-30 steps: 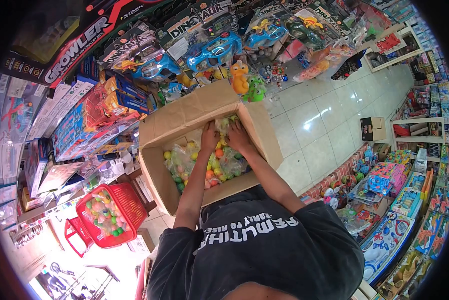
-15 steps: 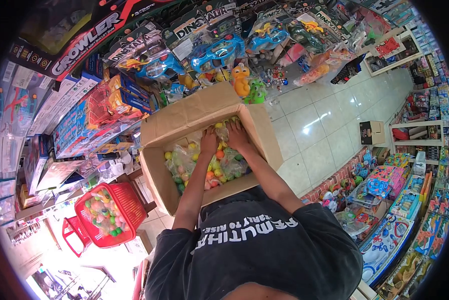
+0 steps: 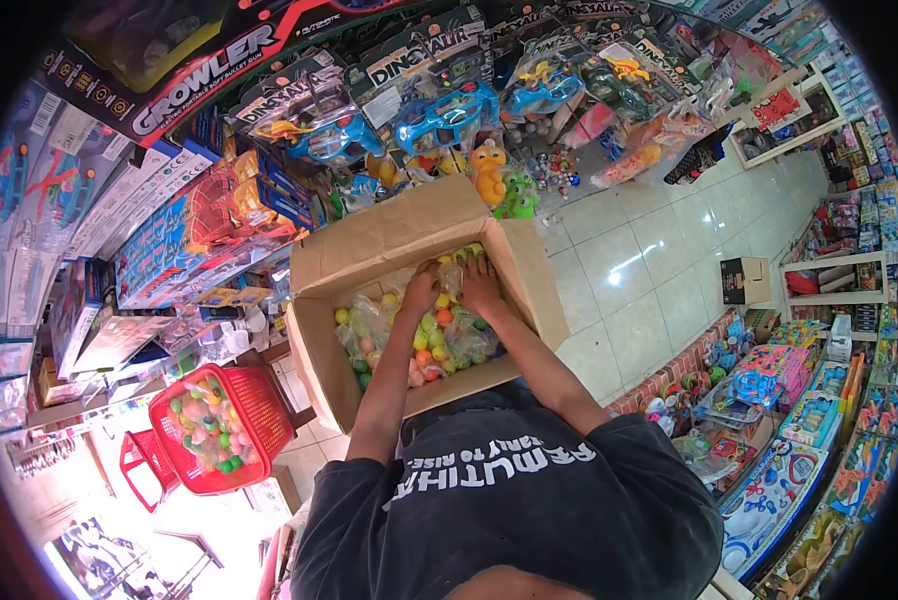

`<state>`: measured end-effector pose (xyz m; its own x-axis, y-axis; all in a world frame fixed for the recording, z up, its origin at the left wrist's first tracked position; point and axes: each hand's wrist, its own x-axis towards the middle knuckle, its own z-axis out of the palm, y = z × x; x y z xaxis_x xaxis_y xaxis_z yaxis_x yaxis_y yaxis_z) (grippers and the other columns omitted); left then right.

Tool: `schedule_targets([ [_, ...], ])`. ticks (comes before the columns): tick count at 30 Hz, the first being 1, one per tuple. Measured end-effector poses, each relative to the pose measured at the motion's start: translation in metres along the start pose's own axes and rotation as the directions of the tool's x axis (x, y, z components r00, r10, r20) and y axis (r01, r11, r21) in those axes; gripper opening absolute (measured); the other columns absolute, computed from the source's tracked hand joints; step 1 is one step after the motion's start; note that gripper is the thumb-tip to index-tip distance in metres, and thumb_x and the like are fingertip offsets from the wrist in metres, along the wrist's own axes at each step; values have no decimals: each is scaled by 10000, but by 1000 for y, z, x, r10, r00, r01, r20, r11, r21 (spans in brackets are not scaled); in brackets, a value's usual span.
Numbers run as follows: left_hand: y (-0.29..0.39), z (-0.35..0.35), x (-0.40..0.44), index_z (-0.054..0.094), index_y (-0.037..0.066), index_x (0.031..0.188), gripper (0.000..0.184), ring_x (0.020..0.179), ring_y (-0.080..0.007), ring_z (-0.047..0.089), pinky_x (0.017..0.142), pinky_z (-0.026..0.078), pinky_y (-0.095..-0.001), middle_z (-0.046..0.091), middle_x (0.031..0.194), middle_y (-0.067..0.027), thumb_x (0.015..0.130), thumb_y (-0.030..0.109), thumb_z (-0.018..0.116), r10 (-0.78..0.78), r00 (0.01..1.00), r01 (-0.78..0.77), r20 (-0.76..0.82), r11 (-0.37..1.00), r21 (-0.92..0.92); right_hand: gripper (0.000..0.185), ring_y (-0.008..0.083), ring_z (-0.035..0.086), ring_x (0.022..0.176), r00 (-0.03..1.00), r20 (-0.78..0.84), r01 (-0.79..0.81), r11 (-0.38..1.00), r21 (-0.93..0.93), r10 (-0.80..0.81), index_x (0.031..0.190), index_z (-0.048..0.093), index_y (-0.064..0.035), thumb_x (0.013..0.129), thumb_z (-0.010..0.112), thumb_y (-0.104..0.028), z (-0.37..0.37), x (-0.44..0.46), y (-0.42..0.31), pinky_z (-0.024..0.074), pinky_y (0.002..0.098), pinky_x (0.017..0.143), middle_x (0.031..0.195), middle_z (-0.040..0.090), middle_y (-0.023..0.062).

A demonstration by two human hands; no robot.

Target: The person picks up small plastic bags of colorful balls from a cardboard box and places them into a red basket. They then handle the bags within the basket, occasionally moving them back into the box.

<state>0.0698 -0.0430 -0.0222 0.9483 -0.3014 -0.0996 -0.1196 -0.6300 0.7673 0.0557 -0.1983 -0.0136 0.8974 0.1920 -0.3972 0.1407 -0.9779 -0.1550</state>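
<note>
Both of my hands reach into an open cardboard box (image 3: 393, 232) that holds clear plastic bags of colourful balls (image 3: 443, 318). My left hand (image 3: 422, 290) is curled at the middle of the box against a bag, its fingertips partly hidden in the plastic. Close beside it, toward the box's far right corner, my right hand (image 3: 480, 288) lies with its fingers spread over another bag. Yellow, orange, pink and green balls show through the plastic below my wrists.
On the left stands a red plastic basket (image 3: 277, 425) with more bagged balls. Packaged dinosaur toys (image 3: 449, 110) and orange and green toy figures (image 3: 490, 172) line the far side. A tiled floor (image 3: 619, 270) and a small carton (image 3: 745, 281) are at right, near shelves of toys.
My left hand has shifted slightly right and down over the bags, with its fingers more curled. My right hand stays by the far right corner. The whole view has moved slightly.
</note>
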Motion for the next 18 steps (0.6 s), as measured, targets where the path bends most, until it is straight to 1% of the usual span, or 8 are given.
schedule_targets([
  [2,-13,0,3,502,3,1139,438,1067,-353,484,912,406,-381,481,1191,-200,701,-11,505,43,998,-46,-47,997,-66,827,348,134,1315,1000,4,-4,1000,-14,4,1381,192,-81,728,641,-317,-4,-1,-1,167,440,1066,1432,142,153],
  [4,-14,-5,3,527,22,1129,417,1046,-334,519,874,412,-350,516,1141,-216,719,-18,471,-76,997,73,-7,982,-174,818,351,151,1310,1000,-7,2,1000,14,-2,1373,210,-73,726,644,-323,-5,-1,-1,172,442,1064,1427,154,155],
  [8,1,-27,-7,537,44,1128,415,988,-327,550,846,429,-332,558,1077,-206,727,-24,457,-115,993,112,-7,976,-188,795,362,166,1302,1000,23,-3,997,80,1,1361,244,-78,723,647,-331,-17,-10,-1,186,448,1059,1418,174,160],
  [11,5,-40,-23,532,40,1142,367,975,-280,563,824,439,-316,593,1038,-173,781,20,475,-57,991,36,-123,985,-168,763,372,166,1300,997,-82,25,991,133,-14,1337,286,-85,714,653,-327,-20,-30,-2,206,472,1043,1408,182,186],
  [14,23,-65,-56,527,17,1146,316,986,-218,567,831,438,-309,596,1069,-138,839,86,490,-146,982,98,-118,936,-339,711,372,189,1291,996,-88,21,979,205,-3,1307,327,-60,723,647,-306,-31,-63,-5,217,447,1043,1397,184,204],
  [16,31,-78,-88,511,29,1163,332,918,-191,595,794,460,-300,603,1053,-106,834,61,482,-156,987,122,-28,857,-500,575,362,364,1198,939,-328,194,942,272,-99,1225,433,-26,746,633,-274,-21,-83,1,327,408,975,1300,355,230],
  [17,41,-86,-106,508,29,1168,321,916,-174,589,801,462,-292,596,1064,-96,854,86,481,-179,983,165,40,765,-623,575,362,364,1198,939,-329,195,942,273,-99,1225,433,-26,746,633,-274,-25,-95,2,327,408,975,1300,355,230],
  [18,53,-95,-125,505,29,1172,312,915,-158,583,808,463,-284,588,1075,-85,873,112,479,-191,975,211,111,654,-727,464,314,463,1075,958,-274,214,854,475,-87,1145,485,-13,774,616,-258,-42,-111,-1,388,369,890,1181,456,200],
])
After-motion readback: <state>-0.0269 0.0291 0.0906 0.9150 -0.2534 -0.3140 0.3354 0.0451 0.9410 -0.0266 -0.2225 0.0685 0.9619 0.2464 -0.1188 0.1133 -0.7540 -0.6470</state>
